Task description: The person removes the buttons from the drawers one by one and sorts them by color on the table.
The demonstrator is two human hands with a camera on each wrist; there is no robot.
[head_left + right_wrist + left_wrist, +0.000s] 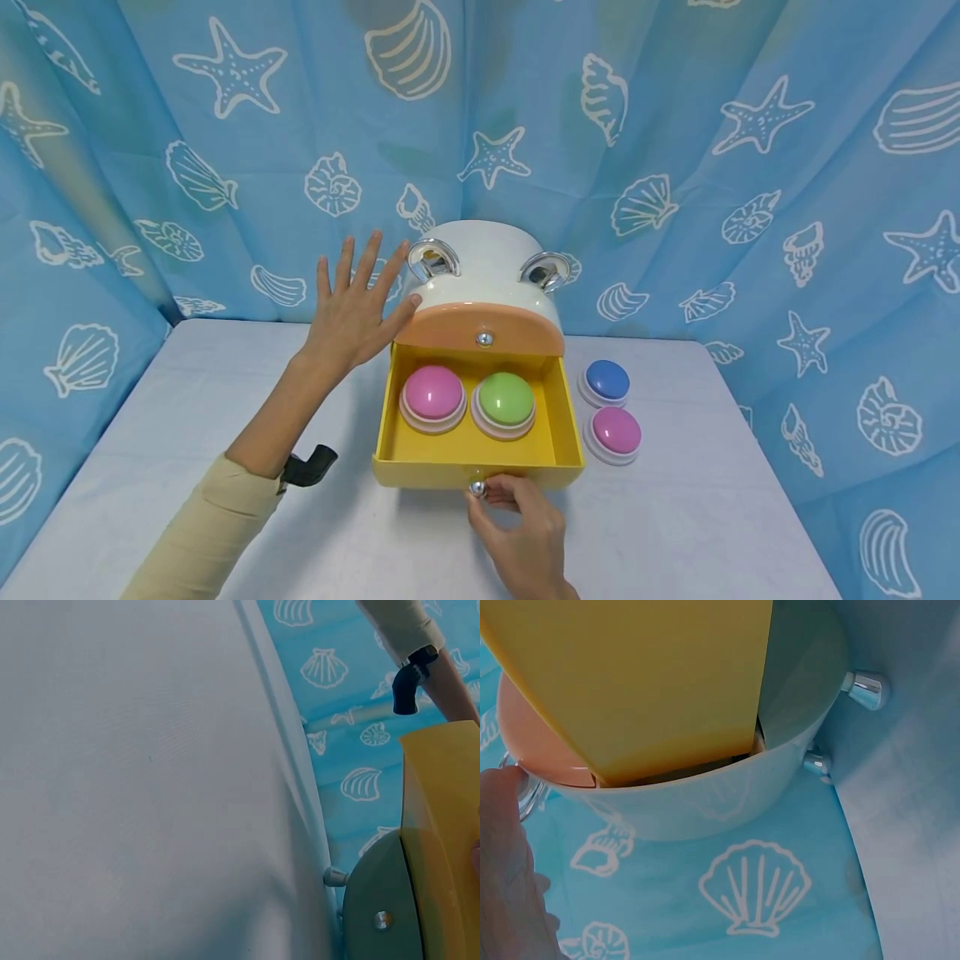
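A white box [487, 258] with two silver rings on top, an orange upper front and a yellow drawer [480, 450] stands at the back of the table. The drawer is pulled out. Inside it sit a pink button [433, 393] and a green button [507, 400] on white bases. My right hand [525, 529] pinches the drawer's silver knob [477, 488] between thumb and fingers. My left hand [352, 312] has its fingers straight and spread, right at the box's left side. In the left wrist view a fingertip overlaps the left silver ring [532, 796].
To the right of the drawer, a blue button [607, 380] and another pink button [617, 431] lie on the white-covered table [697, 500]. A blue curtain [675, 100] with white shells and starfish hangs behind and at both sides. Small silver feet [868, 690] support the box.
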